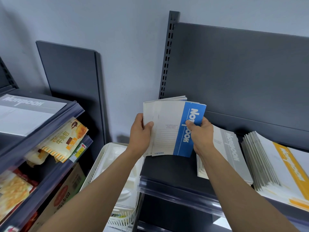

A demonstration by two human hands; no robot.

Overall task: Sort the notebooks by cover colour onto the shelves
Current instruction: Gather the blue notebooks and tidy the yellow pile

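I hold a small stack of blue-banded notebooks [168,129] upright above the left end of the dark shelf [167,171]. My left hand [140,133] grips the stack's left edge, thumb on the front cover. My right hand [200,133] pinches the right edge over the blue band. On the shelf to the right lies a pile of grey-banded notebooks [229,148], and further right a fanned pile of yellow-banded notebooks [280,166]. A grey-banded notebook [28,113] lies on the top shelf of the left rack.
The left rack [50,136] carries snack packets [66,139] on its lower shelves. A white plastic basket [117,173] stands on the floor between the racks. A loose dark panel [71,72] leans against the wall. A slotted upright post [167,56] borders the right rack's back panel.
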